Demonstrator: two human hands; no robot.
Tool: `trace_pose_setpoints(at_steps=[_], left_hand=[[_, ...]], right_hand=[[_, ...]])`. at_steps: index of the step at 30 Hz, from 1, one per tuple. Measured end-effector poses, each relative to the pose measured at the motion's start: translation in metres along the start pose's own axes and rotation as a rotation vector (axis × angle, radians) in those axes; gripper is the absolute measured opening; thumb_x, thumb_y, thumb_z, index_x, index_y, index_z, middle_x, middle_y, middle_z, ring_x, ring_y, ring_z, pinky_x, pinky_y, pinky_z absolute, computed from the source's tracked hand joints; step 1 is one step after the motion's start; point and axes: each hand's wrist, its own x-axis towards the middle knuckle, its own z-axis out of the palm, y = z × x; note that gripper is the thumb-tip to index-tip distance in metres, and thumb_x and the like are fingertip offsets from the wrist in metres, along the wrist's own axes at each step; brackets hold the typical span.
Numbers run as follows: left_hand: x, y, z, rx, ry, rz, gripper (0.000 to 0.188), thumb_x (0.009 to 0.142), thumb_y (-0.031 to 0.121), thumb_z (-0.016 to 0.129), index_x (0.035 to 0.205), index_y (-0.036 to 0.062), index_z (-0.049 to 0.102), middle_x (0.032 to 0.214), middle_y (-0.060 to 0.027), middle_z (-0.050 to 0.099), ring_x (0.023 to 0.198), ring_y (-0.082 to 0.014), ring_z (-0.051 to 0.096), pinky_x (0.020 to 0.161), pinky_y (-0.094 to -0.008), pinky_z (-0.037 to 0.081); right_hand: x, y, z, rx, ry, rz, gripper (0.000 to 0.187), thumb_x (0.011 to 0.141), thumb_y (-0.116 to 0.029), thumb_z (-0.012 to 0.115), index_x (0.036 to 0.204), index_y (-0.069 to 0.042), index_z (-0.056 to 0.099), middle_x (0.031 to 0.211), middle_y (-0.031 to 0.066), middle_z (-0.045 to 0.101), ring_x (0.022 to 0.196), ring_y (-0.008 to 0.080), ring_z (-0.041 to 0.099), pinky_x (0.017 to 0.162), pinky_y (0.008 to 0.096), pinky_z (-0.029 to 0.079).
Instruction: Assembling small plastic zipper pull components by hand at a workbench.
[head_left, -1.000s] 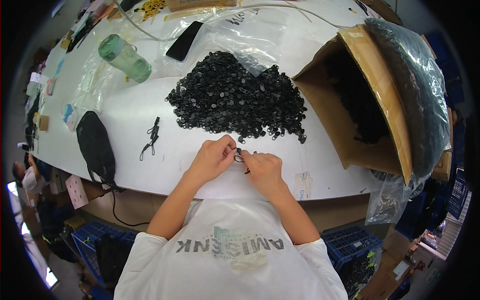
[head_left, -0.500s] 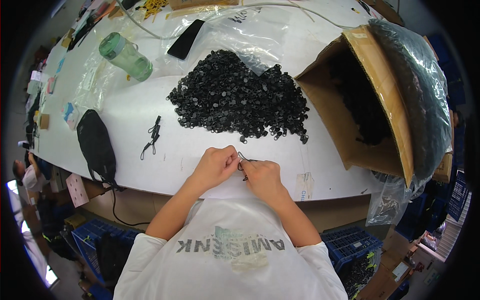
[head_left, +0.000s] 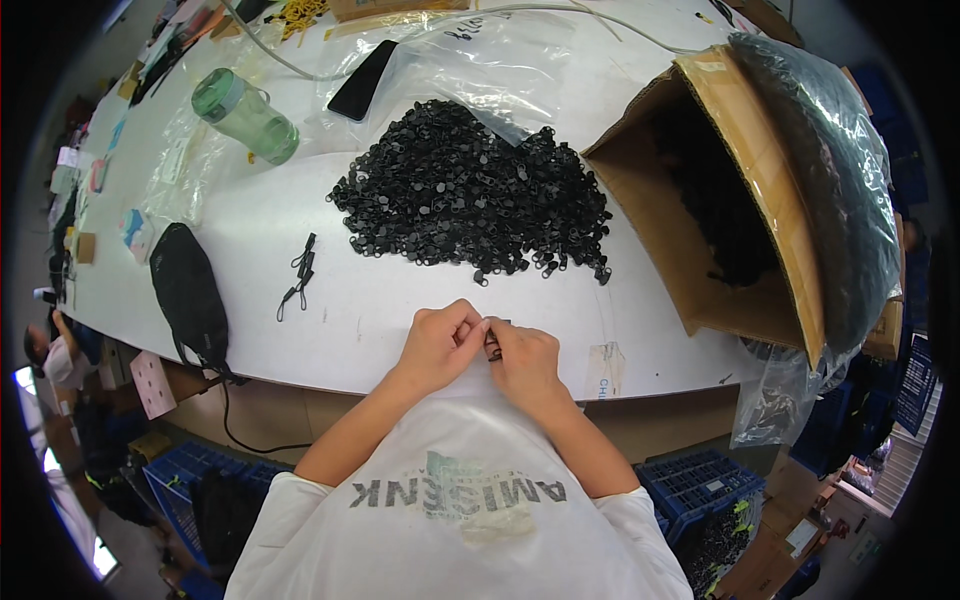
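Observation:
My left hand (head_left: 438, 347) and my right hand (head_left: 526, 368) meet at the fingertips just above the near part of the white table. The right fingers are closed on a thin black cord loop (head_left: 494, 352), part of which shows below the fingertips. A pinch closes my left hand against it; what lies between those fingers is too small and hidden to make out. Beyond the hands spreads a large pile of small black ringed tabs (head_left: 470, 200), resembling zipper pulls. Several black cord loops with tabs (head_left: 302, 275) lie on the table left of the pile.
An open cardboard box (head_left: 650, 215) lies on its side at the right, with dark contents and plastic over it. To the left are a black pouch (head_left: 188, 295) and a green bottle (head_left: 245, 115). A black phone (head_left: 362, 82) rests on clear plastic (head_left: 480, 70) behind the pile.
The left fingertips have moved right and now meet the right ones. The cord loop that stood up between the hands is now mostly hidden.

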Motion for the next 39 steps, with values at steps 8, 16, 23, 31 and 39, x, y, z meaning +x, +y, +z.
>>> trace_pose_setpoints(at_steps=[8, 16, 23, 31, 39], left_hand=[[0.013, -0.003, -0.013, -0.323, -0.292, -0.377, 0.025, 0.093, 0.018, 0.052, 0.078, 0.0000, 0.061, 0.055, -0.0039, 0.057, 0.047, -0.0097, 0.052, 0.046, -0.0240, 0.039], [0.006, -0.023, -0.006, -0.482, -0.266, -0.262, 0.025, 0.091, 0.010, 0.053, 0.071, -0.0006, 0.062, 0.059, -0.0012, 0.057, 0.049, -0.0048, 0.046, 0.044, -0.0201, 0.036], [0.009, 0.003, -0.005, -0.361, -0.086, -0.228, 0.015, 0.090, 0.009, 0.058, 0.086, -0.0005, 0.070, 0.071, -0.0043, 0.060, 0.064, -0.0063, 0.054, 0.056, -0.0213, 0.042], [0.011, -0.014, -0.003, -0.498, -0.091, -0.066, 0.014, 0.087, 0.005, 0.063, 0.097, 0.0008, 0.070, 0.083, -0.0051, 0.061, 0.069, -0.0101, 0.056, 0.063, -0.0231, 0.046], [0.013, 0.011, -0.019, 0.011, -0.113, 0.061, 0.009, 0.082, 0.001, 0.063, 0.091, -0.0003, 0.066, 0.077, -0.0092, 0.063, 0.068, -0.0174, 0.061, 0.062, -0.0268, 0.048]], right_hand=[[0.004, 0.013, -0.015, 0.022, 0.026, -0.073, 0.019, 0.070, -0.004, 0.068, 0.088, -0.004, 0.061, 0.063, 0.0088, 0.062, 0.051, 0.0241, 0.060, 0.049, 0.0340, 0.046], [0.007, 0.013, -0.021, 0.307, -0.084, -0.150, 0.010, 0.069, -0.004, 0.070, 0.075, -0.003, 0.062, 0.057, 0.0085, 0.059, 0.046, 0.0235, 0.056, 0.046, 0.0321, 0.044], [0.007, 0.008, -0.023, 0.359, -0.062, -0.020, 0.012, 0.076, -0.010, 0.070, 0.071, -0.004, 0.061, 0.053, 0.0079, 0.054, 0.043, 0.0236, 0.053, 0.044, 0.0328, 0.041], [0.010, 0.001, -0.020, 0.428, -0.061, 0.087, 0.012, 0.078, -0.009, 0.069, 0.073, -0.002, 0.061, 0.052, 0.0088, 0.051, 0.042, 0.0231, 0.050, 0.043, 0.0312, 0.040], [0.011, -0.003, -0.017, 0.352, 0.085, 0.023, 0.007, 0.079, -0.003, 0.065, 0.084, 0.000, 0.063, 0.053, 0.0081, 0.051, 0.042, 0.0176, 0.049, 0.044, 0.0281, 0.039]])
